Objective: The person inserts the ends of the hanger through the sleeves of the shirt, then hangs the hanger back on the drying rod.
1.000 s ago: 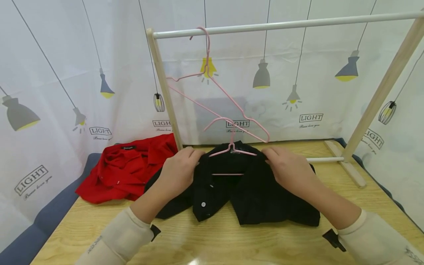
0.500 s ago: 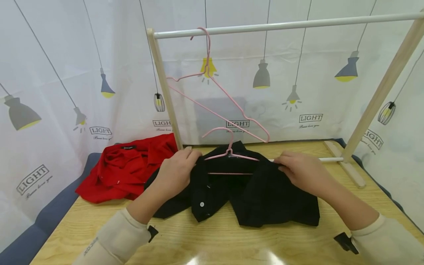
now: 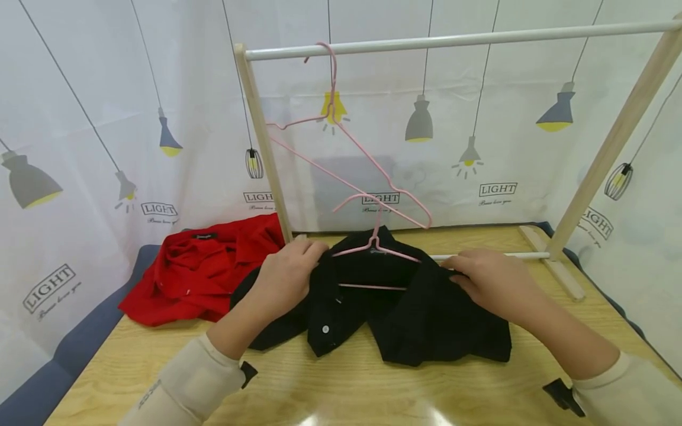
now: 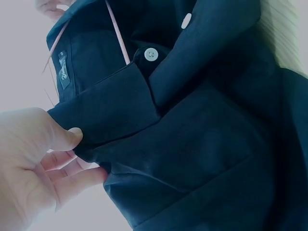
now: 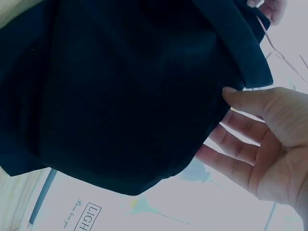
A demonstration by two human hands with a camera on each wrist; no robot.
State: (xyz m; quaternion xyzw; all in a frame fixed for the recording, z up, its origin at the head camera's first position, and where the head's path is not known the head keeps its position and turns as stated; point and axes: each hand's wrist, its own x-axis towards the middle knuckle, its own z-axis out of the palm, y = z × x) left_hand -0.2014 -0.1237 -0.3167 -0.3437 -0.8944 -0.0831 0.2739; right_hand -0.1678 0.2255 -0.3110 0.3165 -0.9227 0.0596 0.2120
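Note:
A black shirt [image 3: 415, 331] with white buttons is held up by its shoulders above the table. Inside its collar sits a pink wire hanger [image 3: 367, 244], its hook sticking up out of the neck and its lower bar showing across the opening. My left hand [image 3: 285, 269] pinches the shirt at the shoulder beside the collar; the left wrist view shows the thumb [image 4: 72, 139] on top of the cloth and fingers beneath. Farther out along the other shoulder, my right hand [image 3: 487, 281] pinches the cloth between thumb [image 5: 240, 97] and fingers. The hanger's ends are hidden under the cloth.
A rack with a white top rail [image 3: 458, 40] and wooden posts stands behind the shirt. Another pink hanger [image 3: 367, 157] hangs from the rail's left end. A red shirt [image 3: 199, 272] lies crumpled at the left of the wooden table [image 3: 319, 384].
My right hand has moved outward to the right along the shoulder, away from the collar. The hanger has shifted slightly within the neck. My left hand stays nearly in place.

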